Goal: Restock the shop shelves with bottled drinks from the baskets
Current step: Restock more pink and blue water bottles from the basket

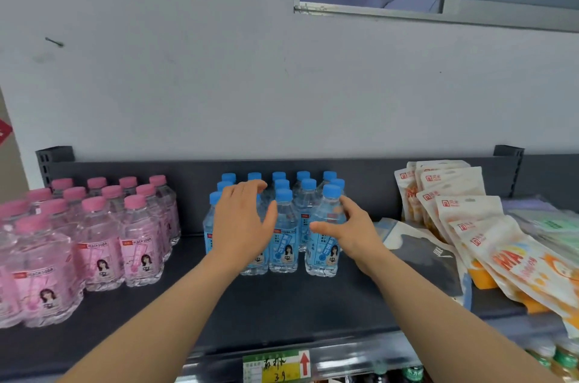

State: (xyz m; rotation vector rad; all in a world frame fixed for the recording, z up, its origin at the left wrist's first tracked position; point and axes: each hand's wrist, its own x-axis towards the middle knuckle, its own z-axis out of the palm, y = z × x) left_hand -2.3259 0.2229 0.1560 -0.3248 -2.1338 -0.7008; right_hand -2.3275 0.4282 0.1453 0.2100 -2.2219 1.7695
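On shelf [282, 304], left hand [242, 219] and right hand [347, 232] flank blue-capped bottles [285, 235], grips spread, front edge bare.

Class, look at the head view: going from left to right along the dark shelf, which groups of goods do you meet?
pink-capped peach soda bottles → blue-capped bottles → grey flat packet → orange-and-white snack pouches
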